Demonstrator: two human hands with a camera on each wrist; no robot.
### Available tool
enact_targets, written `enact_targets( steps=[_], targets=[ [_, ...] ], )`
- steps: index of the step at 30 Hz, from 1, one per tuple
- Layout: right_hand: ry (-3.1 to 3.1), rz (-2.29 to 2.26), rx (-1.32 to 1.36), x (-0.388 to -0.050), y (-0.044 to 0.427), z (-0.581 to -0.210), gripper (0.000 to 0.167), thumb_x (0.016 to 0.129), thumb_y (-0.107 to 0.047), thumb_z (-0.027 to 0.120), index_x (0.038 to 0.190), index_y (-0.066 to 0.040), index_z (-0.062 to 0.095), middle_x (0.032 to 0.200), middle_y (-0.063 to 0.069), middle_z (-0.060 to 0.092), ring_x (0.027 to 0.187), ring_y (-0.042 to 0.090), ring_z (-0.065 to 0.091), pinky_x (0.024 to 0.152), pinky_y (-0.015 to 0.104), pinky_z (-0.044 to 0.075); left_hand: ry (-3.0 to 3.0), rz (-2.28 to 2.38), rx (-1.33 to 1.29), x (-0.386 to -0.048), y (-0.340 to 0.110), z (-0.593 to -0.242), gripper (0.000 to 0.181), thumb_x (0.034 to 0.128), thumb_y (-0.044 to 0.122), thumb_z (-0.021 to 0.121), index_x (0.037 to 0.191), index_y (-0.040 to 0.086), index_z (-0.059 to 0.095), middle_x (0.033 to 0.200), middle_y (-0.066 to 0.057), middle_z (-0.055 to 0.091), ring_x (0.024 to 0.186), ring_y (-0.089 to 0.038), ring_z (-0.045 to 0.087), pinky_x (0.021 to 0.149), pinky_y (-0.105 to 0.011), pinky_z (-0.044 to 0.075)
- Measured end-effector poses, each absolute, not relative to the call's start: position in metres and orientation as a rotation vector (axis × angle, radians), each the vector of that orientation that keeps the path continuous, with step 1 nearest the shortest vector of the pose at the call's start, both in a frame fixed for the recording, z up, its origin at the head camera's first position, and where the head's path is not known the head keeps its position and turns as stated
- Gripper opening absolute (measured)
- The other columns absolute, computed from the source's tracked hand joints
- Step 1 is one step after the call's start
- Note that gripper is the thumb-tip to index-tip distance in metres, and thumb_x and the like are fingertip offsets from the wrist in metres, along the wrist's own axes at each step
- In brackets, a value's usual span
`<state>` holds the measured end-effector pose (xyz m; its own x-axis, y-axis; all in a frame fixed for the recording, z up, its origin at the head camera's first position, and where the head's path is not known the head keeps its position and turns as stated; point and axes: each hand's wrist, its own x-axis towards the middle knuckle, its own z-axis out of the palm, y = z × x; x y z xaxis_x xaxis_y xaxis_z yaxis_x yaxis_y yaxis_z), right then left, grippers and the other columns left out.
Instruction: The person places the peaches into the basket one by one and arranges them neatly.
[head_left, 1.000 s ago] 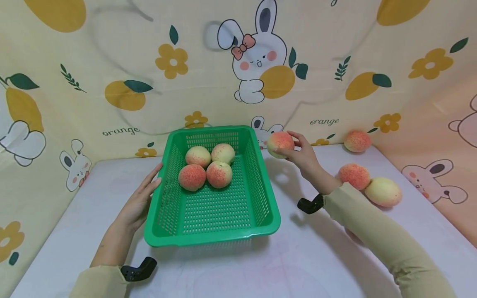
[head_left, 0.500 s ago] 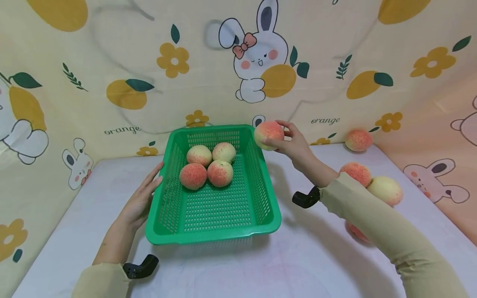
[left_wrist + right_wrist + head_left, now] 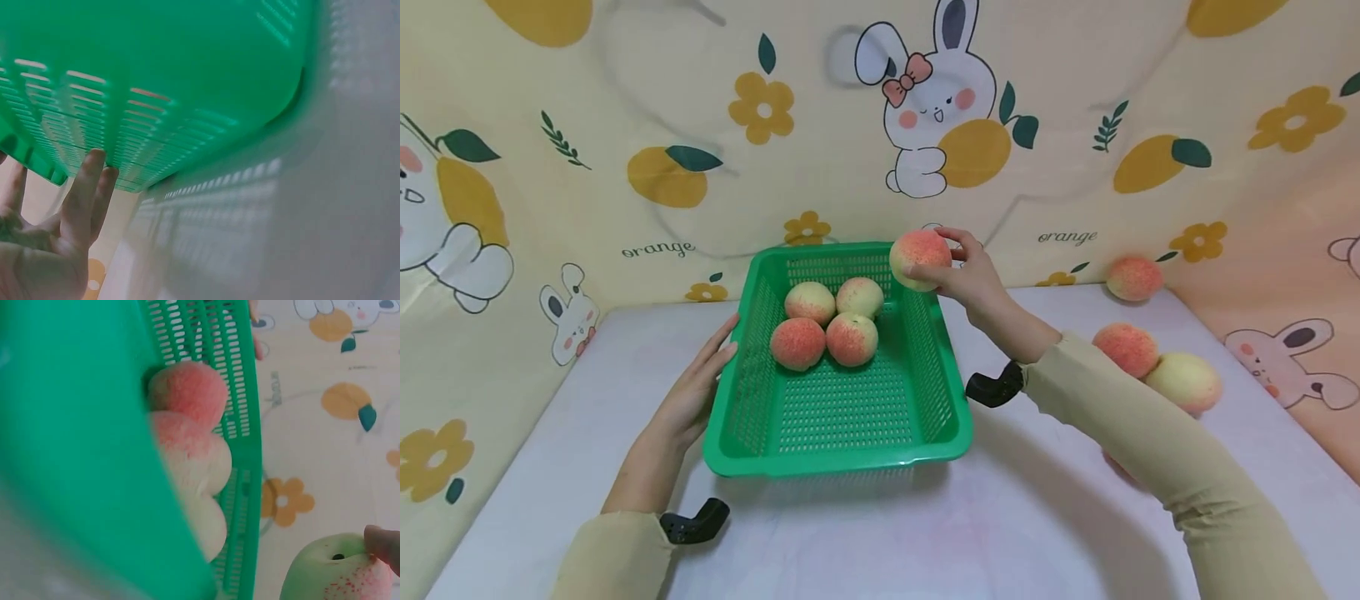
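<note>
My right hand (image 3: 973,279) grips a pink and yellow peach (image 3: 919,258) above the far right corner of the green basket (image 3: 842,465). In the right wrist view that peach (image 3: 340,572) shows at the lower right, a fingertip on its top. Several peaches (image 3: 852,339) lie grouped inside the basket, toward its far left part. At the basket's left side is my left hand (image 3: 696,387), fingers extended along the outer wall. The left wrist view shows the same hand (image 3: 59,231) with straight fingertips against the slotted wall.
At the right of the white table (image 3: 1000,517) are more peaches: a red one (image 3: 1126,348), a pale yellow one (image 3: 1185,382) and one by the back wall (image 3: 1134,278). Another is mostly hidden beneath the right sleeve (image 3: 1138,433). A printed cloth (image 3: 820,158) hangs behind.
My right hand has carried the peach leftward and slightly up, from beside the basket to over its far right corner. The left hand stays at the basket's side. The head view has shifted a little.
</note>
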<state>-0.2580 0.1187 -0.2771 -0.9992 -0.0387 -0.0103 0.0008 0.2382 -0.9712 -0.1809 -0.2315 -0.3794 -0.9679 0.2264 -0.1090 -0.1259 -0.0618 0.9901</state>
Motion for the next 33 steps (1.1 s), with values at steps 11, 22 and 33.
enact_targets(
  steps=[11, 22, 33],
  targets=[
    [2.417, -1.895, -0.095, -0.256, 0.085, -0.268, 0.072, 0.081, -0.018, 0.078, 0.141, -0.016, 0.039, 0.135, 0.014, 0.039, 0.116, 0.026, 0.046, 0.089, 0.040, 0.053, 1.937, 2.153, 0.095, -0.185, -0.230, -0.378, 0.058, 0.1020, 0.042, 0.041, 0.152, 0.041, 0.013, 0.146, -0.004, 0.024, 0.105, -0.010, 0.054, 0.082, -0.026, 0.051],
    [2.388, -1.819, -0.138, -0.249, 0.065, -0.270, 0.073, 0.078, -0.019, 0.080, 0.140, -0.018, 0.042, 0.134, 0.014, 0.041, 0.110, 0.025, 0.051, 0.087, 0.040, 0.054, 1.908, 2.186, 0.063, -0.183, -0.228, -0.379, 0.057, 0.1017, 0.040, 0.043, 0.152, 0.041, 0.017, 0.139, 0.000, 0.032, 0.103, -0.008, 0.056, 0.080, -0.023, 0.052],
    [2.348, -1.751, -0.221, -0.243, 0.052, -0.276, 0.072, 0.076, -0.020, 0.081, 0.138, -0.019, 0.045, 0.131, 0.014, 0.043, 0.100, 0.025, 0.055, 0.082, 0.039, 0.054, 1.893, 2.196, 0.073, -0.182, -0.229, -0.380, 0.057, 0.1021, 0.039, 0.043, 0.152, 0.040, 0.017, 0.137, 0.001, 0.034, 0.101, -0.007, 0.057, 0.079, -0.023, 0.053]
  ],
)
